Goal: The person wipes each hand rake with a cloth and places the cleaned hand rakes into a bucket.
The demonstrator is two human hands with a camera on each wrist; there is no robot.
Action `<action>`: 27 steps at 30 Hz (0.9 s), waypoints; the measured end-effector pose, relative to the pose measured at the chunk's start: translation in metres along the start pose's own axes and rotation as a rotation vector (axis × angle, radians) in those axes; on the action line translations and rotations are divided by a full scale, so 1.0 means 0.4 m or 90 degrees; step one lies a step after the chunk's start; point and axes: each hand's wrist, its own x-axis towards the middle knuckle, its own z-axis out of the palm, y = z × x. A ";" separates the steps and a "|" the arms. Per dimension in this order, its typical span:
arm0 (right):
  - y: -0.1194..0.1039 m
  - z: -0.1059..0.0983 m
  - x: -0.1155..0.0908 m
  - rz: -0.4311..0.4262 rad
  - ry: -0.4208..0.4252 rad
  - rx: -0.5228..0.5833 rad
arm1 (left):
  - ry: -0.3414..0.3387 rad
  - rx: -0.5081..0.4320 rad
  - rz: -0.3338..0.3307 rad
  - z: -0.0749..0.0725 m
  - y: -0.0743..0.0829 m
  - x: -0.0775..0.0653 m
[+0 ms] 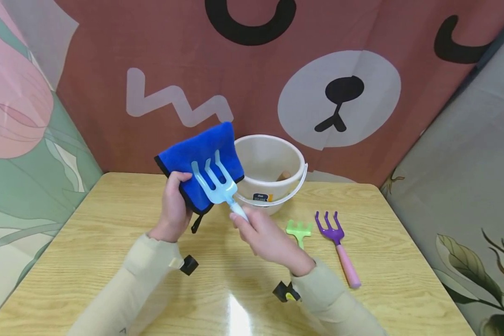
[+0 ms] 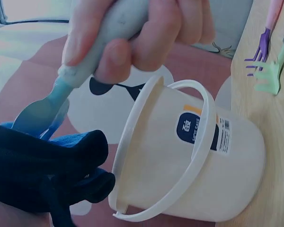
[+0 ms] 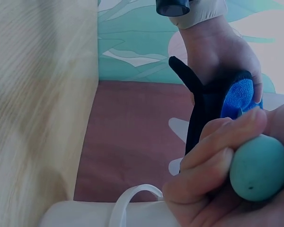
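Observation:
In the head view my left hand [image 1: 176, 205] holds a folded blue cloth [image 1: 201, 144] with black edging and a small hanging loop, thumb on its front. My right hand [image 1: 269, 235] grips the pale handle of a light-blue hand fork [image 1: 222, 190], its three prongs lying over the face of the cloth. The handle's rounded end pokes out of my curled fingers in the right wrist view. Both things are held up above the table, in front of a white bucket [image 2: 156, 156].
The bucket stands at the table's back with its handle hanging forward and a brownish thing [image 1: 283, 176] inside. To its right a green rake [image 1: 299, 230] and a purple hand fork [image 1: 332, 232] with a pink handle lie on the wooden table [image 1: 109, 224]. A printed cloth backdrop [image 1: 172, 46] rises behind.

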 end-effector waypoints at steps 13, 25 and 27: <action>0.008 -0.016 -0.004 0.002 0.007 -0.046 | 0.012 0.080 0.101 -0.008 0.028 0.004; 0.003 -0.065 -0.008 0.046 0.078 -0.105 | 0.053 0.127 0.156 0.000 0.059 -0.007; 0.000 -0.073 -0.008 0.048 0.089 -0.117 | 0.054 0.130 0.157 -0.001 0.063 -0.008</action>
